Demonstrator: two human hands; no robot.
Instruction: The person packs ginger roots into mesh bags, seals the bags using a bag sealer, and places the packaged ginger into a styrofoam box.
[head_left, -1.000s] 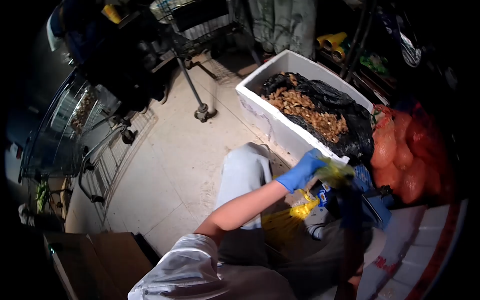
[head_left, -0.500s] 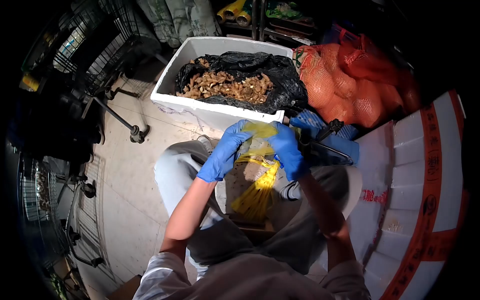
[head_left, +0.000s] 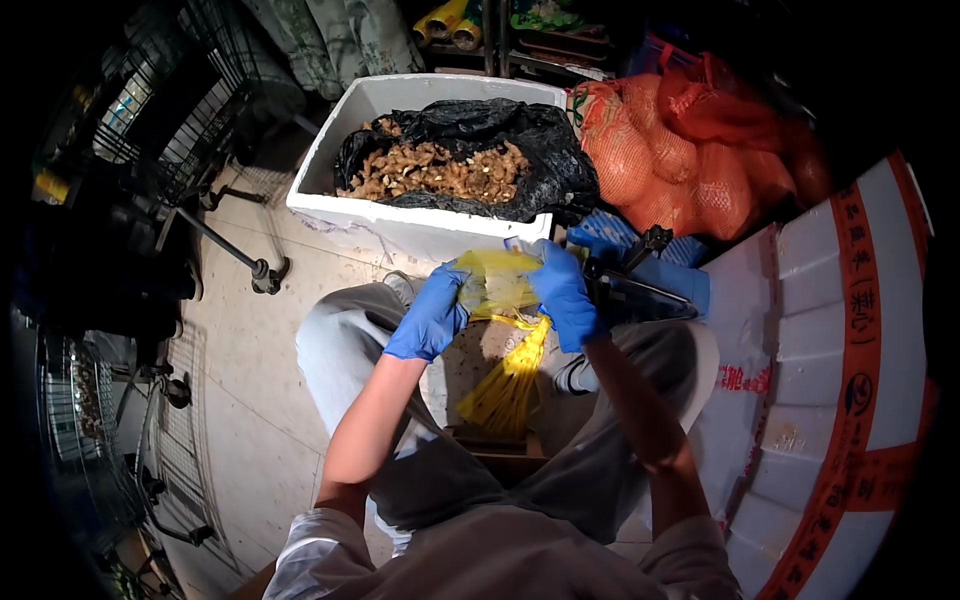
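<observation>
My left hand (head_left: 432, 312) and right hand (head_left: 563, 297), fingers curled nearly closed, gripped thin, sheer yellow net (head_left: 497, 281), long axis left to right.

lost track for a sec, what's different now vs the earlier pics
The view has swung round since the first picture. Since the second, the left hand and right hand have moved slightly apart, spreading the yellow plastic wider; neither visibly let go. The white box, brown roots and red net sacks stayed put.
</observation>
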